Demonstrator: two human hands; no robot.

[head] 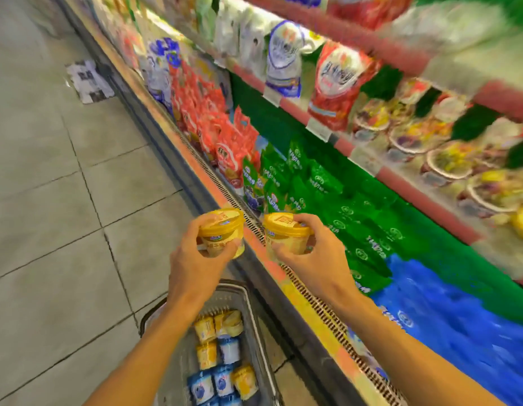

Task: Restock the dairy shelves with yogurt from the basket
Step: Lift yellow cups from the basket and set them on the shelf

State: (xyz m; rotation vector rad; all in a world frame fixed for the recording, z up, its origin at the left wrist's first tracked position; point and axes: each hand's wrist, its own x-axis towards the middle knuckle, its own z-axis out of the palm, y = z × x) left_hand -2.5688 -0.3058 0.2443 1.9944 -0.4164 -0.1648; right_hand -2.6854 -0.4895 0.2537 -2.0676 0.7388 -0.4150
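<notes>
You're gripping one yellow yogurt cup point(222, 234) in your left hand point(196, 268) above the basket point(245, 300), another yellow cup point(286, 235) in your right hand point(316, 259), just above-right of the basket. Mid-carry; next, I'd judge, you're finding their row on the shelf point(424, 200).

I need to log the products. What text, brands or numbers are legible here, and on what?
None can be read.
Yellow yogurt cups: lid print blurred.
Shelf bags: large characters smeared.
Price tags: too small.
Basket cups: blurred.
</notes>
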